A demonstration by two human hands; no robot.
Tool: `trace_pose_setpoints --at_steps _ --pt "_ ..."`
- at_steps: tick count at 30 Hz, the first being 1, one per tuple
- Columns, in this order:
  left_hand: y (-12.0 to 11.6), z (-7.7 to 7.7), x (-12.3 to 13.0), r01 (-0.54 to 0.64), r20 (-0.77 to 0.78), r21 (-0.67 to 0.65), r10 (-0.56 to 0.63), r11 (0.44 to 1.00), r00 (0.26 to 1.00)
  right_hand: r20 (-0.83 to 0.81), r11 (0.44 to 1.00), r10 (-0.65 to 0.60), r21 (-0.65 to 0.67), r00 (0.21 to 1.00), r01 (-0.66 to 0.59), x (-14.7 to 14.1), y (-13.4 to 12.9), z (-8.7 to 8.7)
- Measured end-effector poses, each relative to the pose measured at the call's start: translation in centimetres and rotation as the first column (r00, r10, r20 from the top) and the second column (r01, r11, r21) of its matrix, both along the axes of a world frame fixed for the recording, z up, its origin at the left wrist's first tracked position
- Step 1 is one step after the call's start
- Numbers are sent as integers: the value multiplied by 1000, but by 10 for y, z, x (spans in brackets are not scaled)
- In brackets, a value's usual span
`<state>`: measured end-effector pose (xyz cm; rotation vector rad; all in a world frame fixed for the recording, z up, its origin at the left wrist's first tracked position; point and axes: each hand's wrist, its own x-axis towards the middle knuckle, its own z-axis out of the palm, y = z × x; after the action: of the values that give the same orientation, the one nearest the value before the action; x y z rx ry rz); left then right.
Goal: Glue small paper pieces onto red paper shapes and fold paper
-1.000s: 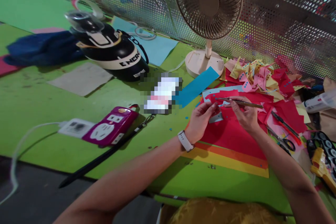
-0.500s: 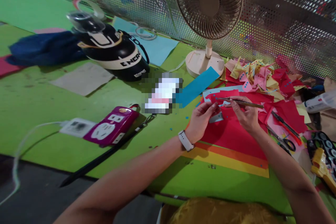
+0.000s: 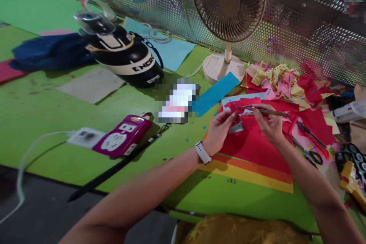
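My left hand (image 3: 219, 129), with a white watch band on its wrist, is closed in a pinch at the edge of a small piece of red paper (image 3: 251, 101). The fingertips partly hide how it is held. Slim metal tweezers (image 3: 271, 112) lie in the closed fingers of my right hand (image 3: 268, 124), their tips pointing left, just above the left fingertips. Tiny blue dots lie around the tips; whether the tweezers grip one is too small to tell. Under both hands is a large red sheet (image 3: 257, 148) over orange and yellow sheets (image 3: 274, 182).
A blue paper strip (image 3: 219, 93) lies by a blurred-out phone (image 3: 178, 101). Behind stand a fan (image 3: 228, 2) and a black bottle (image 3: 126, 59). Paper scraps (image 3: 281, 80), scissors (image 3: 309, 154) and a yellow glue gun (image 3: 349, 177) are on the right. A purple power strip (image 3: 122, 135) sits left.
The view has shifted very slightly. Both hands and the tweezers keep nearly the same pose over the red paper.
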<state>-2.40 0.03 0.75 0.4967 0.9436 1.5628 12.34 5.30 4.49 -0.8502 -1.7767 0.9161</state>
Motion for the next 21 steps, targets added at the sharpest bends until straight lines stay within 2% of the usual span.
trace_pose_setpoints --at_steps 6,11,21 --pt "1 1 1 -7 37 -24 8 1000 999 -44 1000 3 -28 999 -5 1 1 1" --pt "1 -3 0 2 4 1 -2 1000 1000 -108 996 -7 -86 994 -2 0 3 1" --pt "-2 -1 0 37 -17 8 -37 999 999 -105 989 -23 -150 994 7 -3 1 1"
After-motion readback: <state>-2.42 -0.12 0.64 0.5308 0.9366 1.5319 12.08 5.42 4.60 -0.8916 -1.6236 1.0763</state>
